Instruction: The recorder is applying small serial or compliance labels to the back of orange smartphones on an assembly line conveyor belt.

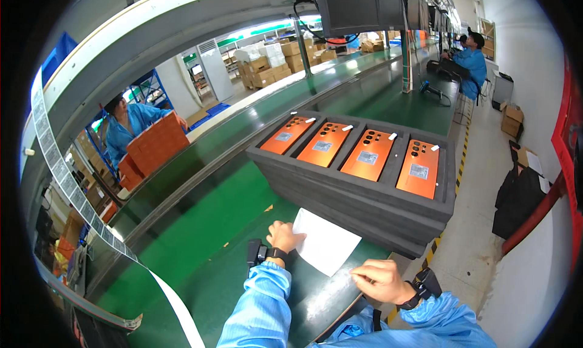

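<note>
A white paper sheet (pixel 328 242) lies tilted on the green bench top in front of me. My left hand (pixel 284 237) has its fingers curled at the sheet's left edge, gripping it. Just right of the sheet, above the bench edge, my right hand (pixel 384 281) is closed in a pinch; anything between its fingertips is too small to make out. Beyond both hands stands a stack of black foam trays (pixel 340 193). Several orange smartphones (pixel 368 155) lie back up in the top tray's slots, each with a grey label and a small white tab.
A long label strip (pixel 91 211) hangs down at the left and curls onto the bench. Behind the trays, a handheld scanner (pixel 431 91) lies on the line. Across the belt a co-worker (pixel 130 129) holds orange-red boards; another person (pixel 470 63) sits far right.
</note>
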Demonstrator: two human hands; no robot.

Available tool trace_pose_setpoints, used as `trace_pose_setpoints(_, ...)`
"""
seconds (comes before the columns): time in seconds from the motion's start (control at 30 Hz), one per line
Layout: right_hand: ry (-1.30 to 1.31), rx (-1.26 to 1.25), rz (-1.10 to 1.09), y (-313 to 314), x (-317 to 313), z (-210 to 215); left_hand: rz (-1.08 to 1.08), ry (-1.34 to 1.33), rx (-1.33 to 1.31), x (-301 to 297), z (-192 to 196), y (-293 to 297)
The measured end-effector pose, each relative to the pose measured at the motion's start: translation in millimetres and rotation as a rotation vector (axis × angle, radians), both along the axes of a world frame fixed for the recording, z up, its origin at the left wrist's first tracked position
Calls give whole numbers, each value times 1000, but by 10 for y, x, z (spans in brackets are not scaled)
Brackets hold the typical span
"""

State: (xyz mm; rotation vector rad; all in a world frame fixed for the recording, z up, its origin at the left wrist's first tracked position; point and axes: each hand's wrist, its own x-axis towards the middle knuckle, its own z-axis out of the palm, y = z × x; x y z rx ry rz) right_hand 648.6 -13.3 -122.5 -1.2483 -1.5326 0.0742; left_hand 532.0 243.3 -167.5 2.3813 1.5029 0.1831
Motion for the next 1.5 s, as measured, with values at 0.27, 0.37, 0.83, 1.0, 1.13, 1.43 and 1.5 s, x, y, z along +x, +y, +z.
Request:
trace_pose_setpoints(0.27,170,-115,82,-16,-105,-349,153,-993,-670,-217,-254,19)
trace_pose_setpoints(0.37,221,-225,131,-112,-76,-543,201,-1145,-604,-503,169,-240)
trace_pose_setpoints(0.83,1270,-316,1049,385,-469,-35,-125,-1567,-352,-1037,1731,-1460)
trace_pose_setpoints(1.0,1096,5,514,312,-168,264,-159,-1452,-258,-818,1681,-1396)
trace_pose_setpoints(1.13,895,49,304,47,217,562,-209,-1468,-310,-617,1749,-1393)
trace_pose_setpoints(1.43,842,337,-131,-604,1243,789,-514,-1398,-194,294,1958,-947)
trace_pose_setpoints(1.5,856,436,-163,-833,1553,1012,-497,-1356,-202,500,2034,-858)
